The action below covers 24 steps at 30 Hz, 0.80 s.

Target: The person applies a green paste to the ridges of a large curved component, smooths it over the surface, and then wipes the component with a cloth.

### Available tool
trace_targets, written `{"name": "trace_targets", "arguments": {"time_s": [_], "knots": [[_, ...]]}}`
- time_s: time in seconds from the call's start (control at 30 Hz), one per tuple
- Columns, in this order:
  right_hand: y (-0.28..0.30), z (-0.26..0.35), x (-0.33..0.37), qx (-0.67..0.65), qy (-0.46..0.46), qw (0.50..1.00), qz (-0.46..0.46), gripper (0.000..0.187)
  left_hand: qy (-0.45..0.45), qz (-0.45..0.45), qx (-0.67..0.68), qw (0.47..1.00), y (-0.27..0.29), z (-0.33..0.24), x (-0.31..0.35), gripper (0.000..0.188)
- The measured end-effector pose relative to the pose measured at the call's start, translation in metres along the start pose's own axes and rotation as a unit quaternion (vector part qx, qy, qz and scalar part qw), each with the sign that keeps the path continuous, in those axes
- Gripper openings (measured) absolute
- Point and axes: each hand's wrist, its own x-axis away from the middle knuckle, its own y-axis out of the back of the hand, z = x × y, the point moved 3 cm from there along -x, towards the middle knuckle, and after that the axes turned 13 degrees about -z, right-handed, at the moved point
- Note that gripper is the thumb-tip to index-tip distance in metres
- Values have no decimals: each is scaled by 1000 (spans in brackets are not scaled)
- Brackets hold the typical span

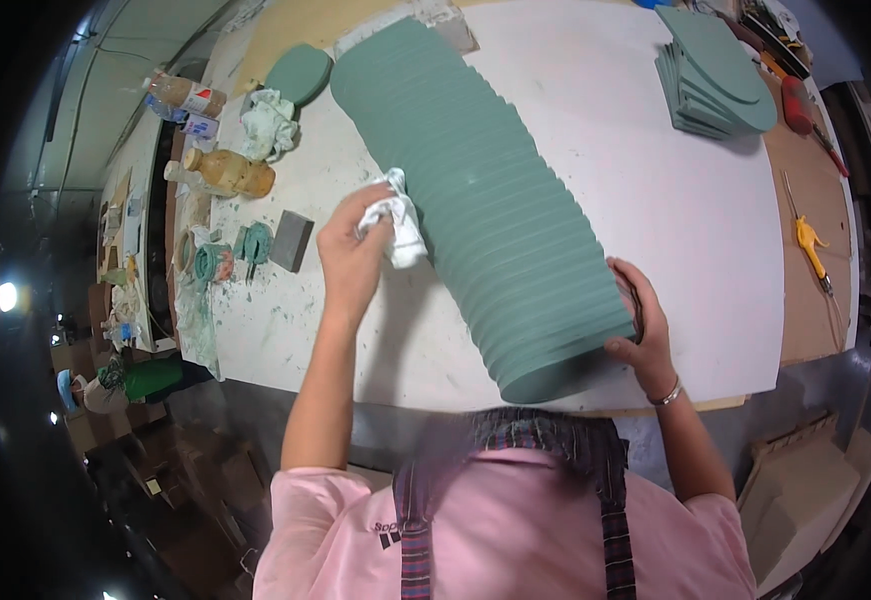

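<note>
Now clutches white cloth (408, 238) in left grip (354, 232), sets right grip (648, 330) (cannot tell if closed) at near end of green plate row (491, 190) slanting across bench (701, 250); could splay it by pushing unevenly.

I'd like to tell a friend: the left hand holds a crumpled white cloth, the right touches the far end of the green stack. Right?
The end is wrong: the head view shows the right hand at the near end of the green stack. The left hand does hold a crumpled white cloth.
</note>
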Motion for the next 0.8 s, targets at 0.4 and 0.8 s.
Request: {"name": "trace_targets", "arguments": {"time_s": [0.4,0.8], "knots": [[-59,29,-109,8,-27,995,93,80,-78,-6,-198,977,-23,-15,9,21],[-58,22,-115,14,-8,995,103,81,-46,-15,-195,980,-23,-5,22,28]]}}
